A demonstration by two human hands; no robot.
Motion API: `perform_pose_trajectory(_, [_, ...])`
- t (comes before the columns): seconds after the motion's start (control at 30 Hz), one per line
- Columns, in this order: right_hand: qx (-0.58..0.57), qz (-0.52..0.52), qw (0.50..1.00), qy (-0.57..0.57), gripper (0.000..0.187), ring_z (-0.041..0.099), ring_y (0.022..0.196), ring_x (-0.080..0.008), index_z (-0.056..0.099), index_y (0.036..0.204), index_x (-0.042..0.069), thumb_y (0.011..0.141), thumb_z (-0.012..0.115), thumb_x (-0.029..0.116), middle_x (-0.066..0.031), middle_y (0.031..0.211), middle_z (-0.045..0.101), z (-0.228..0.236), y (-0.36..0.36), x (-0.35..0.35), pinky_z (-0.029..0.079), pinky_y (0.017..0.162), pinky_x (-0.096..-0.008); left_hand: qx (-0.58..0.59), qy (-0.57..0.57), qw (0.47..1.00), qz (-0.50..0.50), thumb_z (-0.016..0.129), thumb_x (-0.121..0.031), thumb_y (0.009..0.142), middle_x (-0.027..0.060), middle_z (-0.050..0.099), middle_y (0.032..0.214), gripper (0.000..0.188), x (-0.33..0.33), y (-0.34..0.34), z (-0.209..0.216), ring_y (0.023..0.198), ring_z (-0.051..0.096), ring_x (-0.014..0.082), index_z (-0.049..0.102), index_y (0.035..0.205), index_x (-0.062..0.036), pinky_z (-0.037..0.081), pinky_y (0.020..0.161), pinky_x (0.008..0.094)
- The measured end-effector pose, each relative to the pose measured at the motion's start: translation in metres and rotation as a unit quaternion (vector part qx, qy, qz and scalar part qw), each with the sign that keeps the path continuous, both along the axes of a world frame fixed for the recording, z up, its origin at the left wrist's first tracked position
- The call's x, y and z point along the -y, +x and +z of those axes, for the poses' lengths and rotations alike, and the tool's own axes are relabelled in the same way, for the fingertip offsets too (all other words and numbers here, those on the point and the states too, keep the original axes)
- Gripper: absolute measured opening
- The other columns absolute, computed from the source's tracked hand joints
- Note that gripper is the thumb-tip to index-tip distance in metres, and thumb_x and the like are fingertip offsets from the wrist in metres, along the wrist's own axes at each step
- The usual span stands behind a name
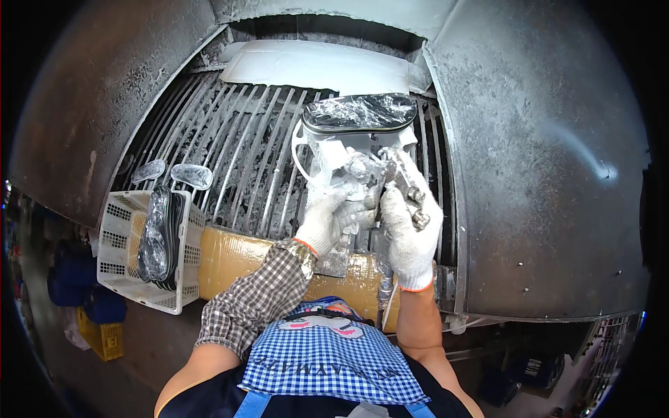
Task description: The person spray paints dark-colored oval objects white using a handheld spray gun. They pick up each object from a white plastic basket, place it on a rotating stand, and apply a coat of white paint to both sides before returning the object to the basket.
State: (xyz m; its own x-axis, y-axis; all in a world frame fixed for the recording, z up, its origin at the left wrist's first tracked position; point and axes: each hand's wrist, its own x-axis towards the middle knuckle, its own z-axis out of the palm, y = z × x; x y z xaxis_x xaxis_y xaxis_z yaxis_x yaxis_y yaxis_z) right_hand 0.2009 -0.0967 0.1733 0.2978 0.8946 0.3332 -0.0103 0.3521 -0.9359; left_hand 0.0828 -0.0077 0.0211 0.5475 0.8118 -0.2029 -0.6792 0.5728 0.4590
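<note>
My right hand [408, 233], in a white knit glove with an orange cuff, is closed around a metal spray gun [416, 197]. A hose [385, 275] runs down from below it toward my apron. My left hand [327, 219], gloved the same way, has its fingers curled in beside the gun, against whitish, paint-crusted parts; what it grips is hidden. Just beyond both hands, a long oval piece [360, 113], black with a shiny, streaked top, rests on a white, crusted support [327, 157] with a curved loop at its left.
Metal bars [244, 153] coated in white residue form a grate between metal side walls [550, 167]. At left, a white plastic basket [111, 261] holds several black oval pieces [159, 240]. Two small oval pieces [191, 176] lie behind it. A tape-covered cardboard strip [233, 261] lines the front edge.
</note>
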Motion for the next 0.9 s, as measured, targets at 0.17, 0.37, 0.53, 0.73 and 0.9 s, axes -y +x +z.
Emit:
perform_pose_trajectory(0.17, [-0.07, 0.001, 0.997, -0.02, 0.052, 0.068, 0.113, -0.0161, 0.05, 0.154, -0.007, 0.105, 0.064, 0.006, -0.0152, 0.137, 0.069, -0.002, 0.006, 0.006, 0.055, 0.099, -0.0302, -0.034, 0.006, 0.999, 0.017, 0.055, -0.011, 0.108, 0.0203, 0.069, 0.13, 0.037, 0.001, 0.0, -0.006, 0.109, 0.074, 0.0313, 0.054, 0.142, 0.0032, 0.065, 0.091, 0.0451])
perform_pose_trajectory(0.37, [-0.1, -0.028, 0.995, -0.004, 0.053, 0.068, 0.099, -0.0098, 0.049, 0.155, -0.007, 0.106, 0.064, 0.006, -0.0118, 0.129, 0.072, -0.007, 0.012, 0.006, 0.056, 0.089, -0.0257, -0.033, -0.01, 0.999, 0.014, 0.059, -0.012, 0.107, 0.0189, 0.07, 0.128, 0.038, 0.0, 0.002, -0.009, 0.111, 0.073, 0.0313, 0.055, 0.143, -0.0005, 0.064, 0.092, 0.0455])
perform_pose_trajectory(0.53, [-0.084, -0.065, 0.994, -0.005, 0.051, 0.066, 0.089, -0.0074, 0.051, 0.154, -0.005, 0.107, 0.064, 0.007, -0.0069, 0.112, 0.074, -0.011, 0.019, 0.008, 0.055, 0.081, -0.0241, -0.023, -0.003, 0.999, 0.025, 0.06, -0.012, 0.106, 0.0194, 0.069, 0.131, 0.042, 0.0, 0.001, -0.01, 0.113, 0.073, 0.0326, 0.051, 0.146, -0.0025, 0.063, 0.094, 0.0472])
perform_pose_trajectory(0.73, [-0.115, -0.055, 0.992, 0.004, 0.05, 0.065, 0.078, -0.0068, 0.052, 0.153, -0.005, 0.108, 0.064, 0.01, -0.0034, 0.097, 0.072, -0.002, 0.023, 0.014, 0.055, 0.07, -0.0238, 0.011, 0.019, 1.0, -0.015, 0.059, -0.012, 0.107, 0.0212, 0.069, 0.134, 0.043, -0.006, -0.003, -0.015, 0.116, 0.073, 0.032, 0.049, 0.147, -0.0015, 0.063, 0.095, 0.0461])
perform_pose_trajectory(0.9, [-0.118, -0.107, 0.987, -0.019, 0.051, 0.063, 0.071, -0.0084, 0.05, 0.154, -0.003, 0.108, 0.064, 0.012, -0.0051, 0.093, 0.071, 0.001, 0.031, 0.014, 0.054, 0.065, -0.0243, 0.005, 0.015, 1.0, -0.017, 0.059, -0.017, 0.108, 0.0253, 0.07, 0.129, 0.041, -0.007, -0.006, -0.015, 0.108, 0.075, 0.0341, 0.05, 0.144, 0.0006, 0.064, 0.094, 0.0452])
